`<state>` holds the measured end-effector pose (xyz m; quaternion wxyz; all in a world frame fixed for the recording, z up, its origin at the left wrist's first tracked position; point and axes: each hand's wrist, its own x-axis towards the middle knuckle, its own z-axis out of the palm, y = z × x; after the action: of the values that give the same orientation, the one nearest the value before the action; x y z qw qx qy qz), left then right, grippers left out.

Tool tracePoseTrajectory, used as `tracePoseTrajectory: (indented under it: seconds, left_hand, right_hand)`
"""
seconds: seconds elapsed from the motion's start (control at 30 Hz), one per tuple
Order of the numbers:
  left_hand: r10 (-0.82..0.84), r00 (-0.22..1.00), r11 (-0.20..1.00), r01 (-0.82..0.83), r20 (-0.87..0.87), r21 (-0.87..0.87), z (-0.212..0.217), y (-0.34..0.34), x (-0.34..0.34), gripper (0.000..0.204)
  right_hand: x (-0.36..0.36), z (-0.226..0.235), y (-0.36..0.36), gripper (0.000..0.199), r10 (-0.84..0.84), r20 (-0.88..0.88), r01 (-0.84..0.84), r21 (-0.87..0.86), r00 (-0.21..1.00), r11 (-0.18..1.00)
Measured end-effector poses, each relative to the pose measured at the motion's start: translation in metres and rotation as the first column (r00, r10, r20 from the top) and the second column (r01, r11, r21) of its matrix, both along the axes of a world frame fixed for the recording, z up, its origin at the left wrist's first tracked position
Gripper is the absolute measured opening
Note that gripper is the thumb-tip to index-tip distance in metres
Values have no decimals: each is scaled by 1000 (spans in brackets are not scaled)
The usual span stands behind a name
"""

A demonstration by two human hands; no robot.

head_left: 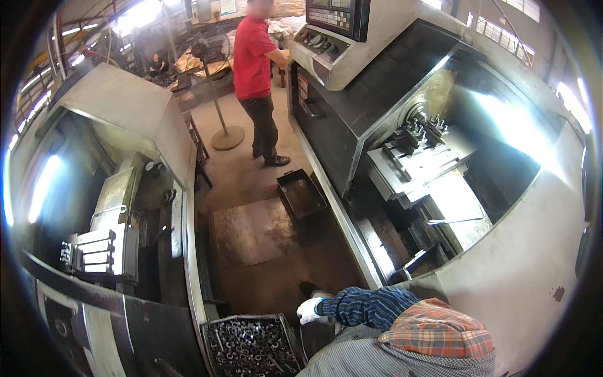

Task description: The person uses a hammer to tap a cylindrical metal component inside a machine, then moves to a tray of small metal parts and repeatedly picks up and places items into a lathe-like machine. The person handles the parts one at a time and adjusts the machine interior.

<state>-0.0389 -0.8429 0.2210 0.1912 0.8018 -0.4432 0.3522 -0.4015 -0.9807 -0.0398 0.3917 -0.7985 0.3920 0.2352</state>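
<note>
I see the right hand [309, 310] beside the near bin [246, 317] of rings [251, 347]; I can't tell its grip. The left hand is out of view.

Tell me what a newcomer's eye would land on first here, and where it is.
Probably the person in the bright red shirt, standing at top centre beside the right-hand machine. Next, the glaring white light inside that machine, at right. Then, at the bottom edge, the bin full of small dark metal rings, with the white-gloved right hand near its upper right corner.
</note>
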Motion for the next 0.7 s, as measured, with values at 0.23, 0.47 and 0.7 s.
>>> tracePoseTrajectory:
  seconds: [0.23, 0.47, 0.7]
  left_hand:
    - [-11, 979, 1000, 15, 205, -20, 10, -79, -16, 34]
    - [-103, 971, 995, 102, 216, 15, 23, -229, -54, 36]
    - [106, 981, 991, -118, 164, 62, 36, -236, -29, 39]
  right_hand:
    - [-27, -20, -90, 43, 44, 73, -46, 28, 996, 999]
    - [-82, -22, -201, 39, -197, 166, 187, 74, 966, 980]
    - [-144, 15, -229, 52, -216, 27, 202, 261, 976, 944]
